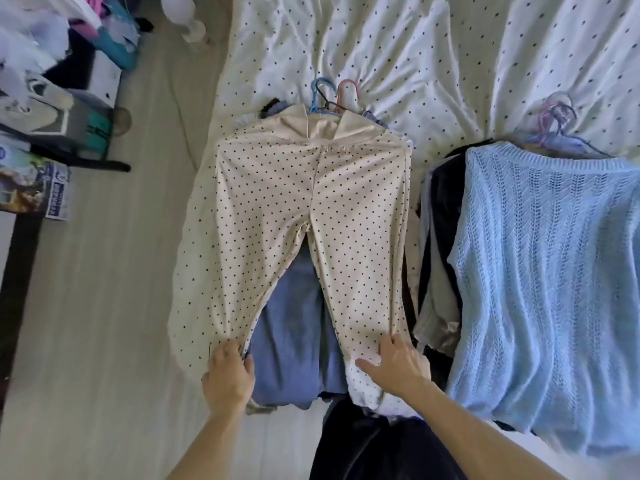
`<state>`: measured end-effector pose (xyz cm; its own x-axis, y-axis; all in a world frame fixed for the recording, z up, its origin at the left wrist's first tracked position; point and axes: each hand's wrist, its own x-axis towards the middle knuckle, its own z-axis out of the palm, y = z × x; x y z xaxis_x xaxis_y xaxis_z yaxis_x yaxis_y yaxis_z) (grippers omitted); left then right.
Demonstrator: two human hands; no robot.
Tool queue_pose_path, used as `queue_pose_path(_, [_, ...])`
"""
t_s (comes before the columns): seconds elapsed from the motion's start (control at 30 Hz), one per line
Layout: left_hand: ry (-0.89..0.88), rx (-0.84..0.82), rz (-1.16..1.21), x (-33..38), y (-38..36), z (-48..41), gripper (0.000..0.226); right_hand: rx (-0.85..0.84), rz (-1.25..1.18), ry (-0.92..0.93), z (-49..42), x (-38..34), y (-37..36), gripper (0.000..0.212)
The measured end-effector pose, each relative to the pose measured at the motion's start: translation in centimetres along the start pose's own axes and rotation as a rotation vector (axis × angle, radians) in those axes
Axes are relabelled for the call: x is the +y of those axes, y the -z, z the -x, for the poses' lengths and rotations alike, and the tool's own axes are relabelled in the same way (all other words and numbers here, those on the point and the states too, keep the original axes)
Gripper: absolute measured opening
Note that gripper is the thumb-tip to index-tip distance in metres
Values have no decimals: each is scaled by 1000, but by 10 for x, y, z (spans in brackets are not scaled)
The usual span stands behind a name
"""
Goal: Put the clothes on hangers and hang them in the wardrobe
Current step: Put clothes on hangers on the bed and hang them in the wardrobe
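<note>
My left hand (228, 374) pinches the left cuff of the polka-dot trousers (311, 209); my right hand (398, 367) presses flat, fingers straight, on the right cuff. The trousers lie spread on the bed (433, 57), waistband far.

Bed (415, 46) w/ dotted sheet — clothes heap (291, 323) under spotted trousers (311, 202); 2nd heap (440, 220), blue knit jumper (547, 254) on top, just right of trousers.
</note>
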<state>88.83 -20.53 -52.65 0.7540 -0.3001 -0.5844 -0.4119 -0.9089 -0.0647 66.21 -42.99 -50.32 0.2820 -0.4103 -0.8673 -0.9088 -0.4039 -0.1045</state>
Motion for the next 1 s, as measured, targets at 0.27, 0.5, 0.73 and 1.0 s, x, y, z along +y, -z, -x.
queue_pose_path(0.27, [31,16,-4,5,-5,4,24,59,45,126,5,-14,-50,59])
queue_pose_path(0.5, [-199,188,93,15,16,63,22,164,-114,133,19,-20,-65,36])
queue_pose_path(0.73, [-314,-89,117,40,25,91,28,85,-497,399,74,-42,-46,18])
queue_pose_path(1.0, [-359,-164,155,74,18,80,33,82,-283,113,62,15,-57,47])
